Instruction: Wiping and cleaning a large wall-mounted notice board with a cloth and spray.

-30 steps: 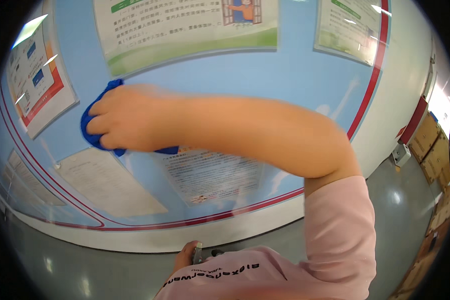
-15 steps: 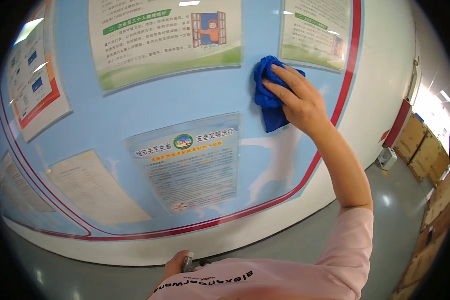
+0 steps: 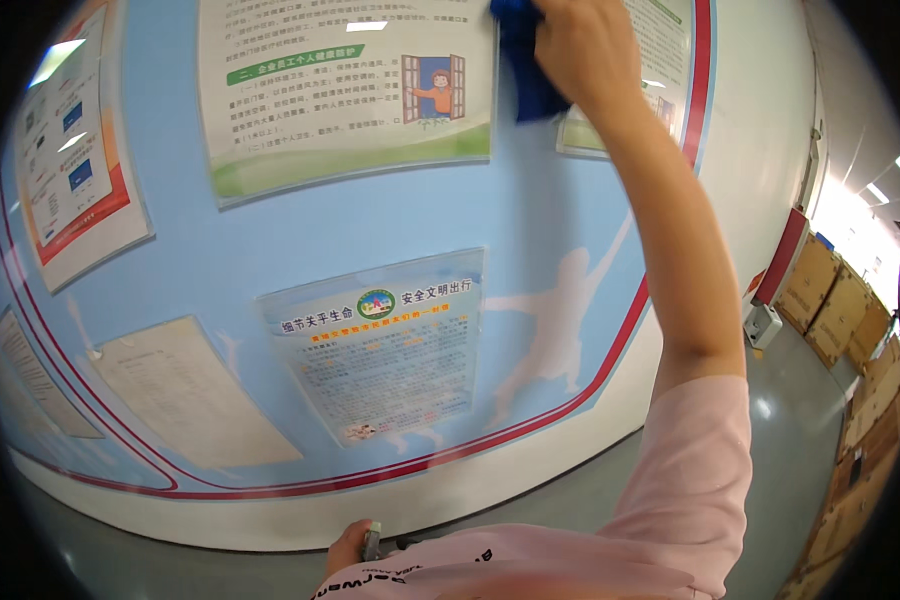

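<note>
I think the blue cloth is soft, light and floppy, so it is best bunched up in the fist, not pinched at a corner. My right hand is squeezed shut on it, pressing it on the wall board. It hangs just beside and below the fingers. My left hand is low down, holding something small I cannot make out.

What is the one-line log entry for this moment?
right hand: presses blue cloth on board, top | left hand: low, holds small object
</note>
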Available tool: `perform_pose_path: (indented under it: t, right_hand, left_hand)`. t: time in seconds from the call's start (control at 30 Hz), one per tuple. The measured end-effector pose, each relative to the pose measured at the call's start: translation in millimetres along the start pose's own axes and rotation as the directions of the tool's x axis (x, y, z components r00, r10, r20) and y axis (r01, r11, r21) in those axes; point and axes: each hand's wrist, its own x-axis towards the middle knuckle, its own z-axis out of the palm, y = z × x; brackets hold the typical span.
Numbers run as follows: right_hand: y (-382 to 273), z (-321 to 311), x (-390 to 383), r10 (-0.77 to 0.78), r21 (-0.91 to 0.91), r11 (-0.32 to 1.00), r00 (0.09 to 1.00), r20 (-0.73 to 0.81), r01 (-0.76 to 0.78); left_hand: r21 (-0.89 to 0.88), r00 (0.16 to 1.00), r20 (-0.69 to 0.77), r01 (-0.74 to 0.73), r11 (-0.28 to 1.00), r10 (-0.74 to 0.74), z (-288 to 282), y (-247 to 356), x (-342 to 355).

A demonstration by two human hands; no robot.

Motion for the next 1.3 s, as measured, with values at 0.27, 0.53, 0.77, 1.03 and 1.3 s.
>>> perform_pose_path:
  t: [0.27,0.53,0.77,1.03,1.3]
  right_hand:
    - [91,51,106,0.179,-0.075,0.98,0.98,-0.084,-0.186]
    - [88,82,152,0.407,-0.272,0.869,0.909,-0.084,-0.414]
    - [52,71,198,0.405,0.024,0.914,0.914,0.018,-0.406]
    - [-52,130,268,-0.149,0.361,0.919,0.987,-0.058,0.16]
    - [8,108,256,-0.135,0.407,0.905,0.991,0.009,0.12]
  left_hand:
    - [0.0,0.979,-0.165,-0.12,0.993,0.118,2,-27,10]
    - [0.063,0.974,-0.216,-0.058,0.996,0.07,-5,-29,1]
    - [0.083,0.961,-0.274,0.057,0.995,-0.032,-10,-28,-10]
    - [0.093,0.958,-0.174,0.245,0.965,-0.226,-36,-3,13]
    - [0.141,0.963,-0.207,0.202,0.969,-0.17,-32,-18,7]
